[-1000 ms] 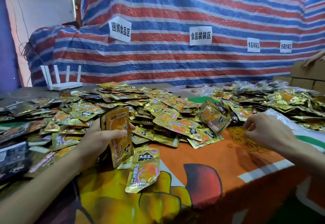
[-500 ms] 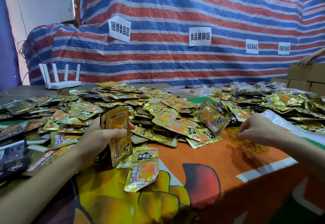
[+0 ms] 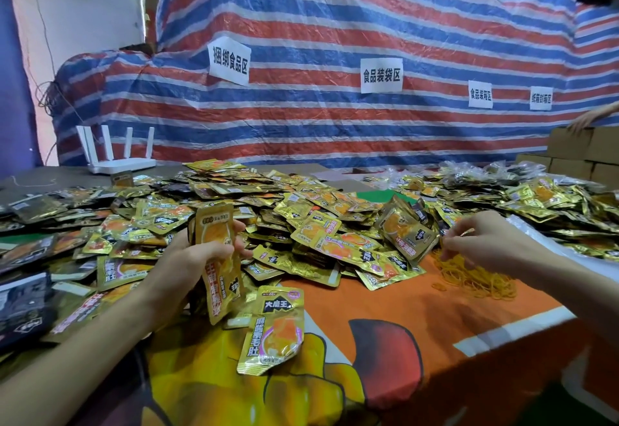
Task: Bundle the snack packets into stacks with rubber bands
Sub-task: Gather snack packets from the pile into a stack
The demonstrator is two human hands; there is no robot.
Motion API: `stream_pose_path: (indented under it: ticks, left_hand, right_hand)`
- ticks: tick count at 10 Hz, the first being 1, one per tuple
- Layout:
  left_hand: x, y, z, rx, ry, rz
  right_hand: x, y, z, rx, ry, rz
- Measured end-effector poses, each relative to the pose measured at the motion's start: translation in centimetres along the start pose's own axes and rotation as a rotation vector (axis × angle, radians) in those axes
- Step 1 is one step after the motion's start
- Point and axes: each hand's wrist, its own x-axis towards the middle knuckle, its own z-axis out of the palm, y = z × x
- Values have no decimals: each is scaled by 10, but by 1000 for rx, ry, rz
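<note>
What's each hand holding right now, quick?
Left hand: grips a stack of snack packets, upright.
Right hand: pinches a rubber band over the rubber-band pile.

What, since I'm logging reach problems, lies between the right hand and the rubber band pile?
Nothing visible: the right hand hovers over the rubber band pile, fingers pinching a rubber band; loose packets lie to its left.

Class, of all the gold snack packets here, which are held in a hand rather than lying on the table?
The stack of packets upright in the grip of the left hand, before the pile; the right hand pinches only rubber bands.
</note>
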Motion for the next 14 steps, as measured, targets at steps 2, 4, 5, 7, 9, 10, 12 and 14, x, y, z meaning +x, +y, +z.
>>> stream_pose_path:
  ticks: [2, 4, 5, 7, 9, 10, 12, 14]
  left_hand:
    - [-16, 20, 6, -98, -71, 34]
    - [-21, 28, 5, -78, -104, -143]
    - [-17, 27, 3, -67, 2, -195]
    - [-6, 20, -5, -46, 152, -250]
    - [-6, 23, -10, -144, -12, -336]
    - [-9, 25, -12, -313, -121, -362]
    - [-13, 26, -9, -422, -385, -372]
    - [-10, 26, -11, -459, -392, -355]
  right_hand:
    - [-30, -69, 49, 571, -335, -124]
    - [-36, -135, 133, 602, -455, -273]
    - [-26, -155, 155, 592, -407, -333]
    - [-15, -153, 185, 558, -197, -440]
    - [-7, -140, 183, 712, -520, -371]
    - [-7, -137, 170, 1013, -900, -287]
    - [-5, -137, 162, 1494, -989, -241]
    - [-6, -137, 158, 1684, -996, -186]
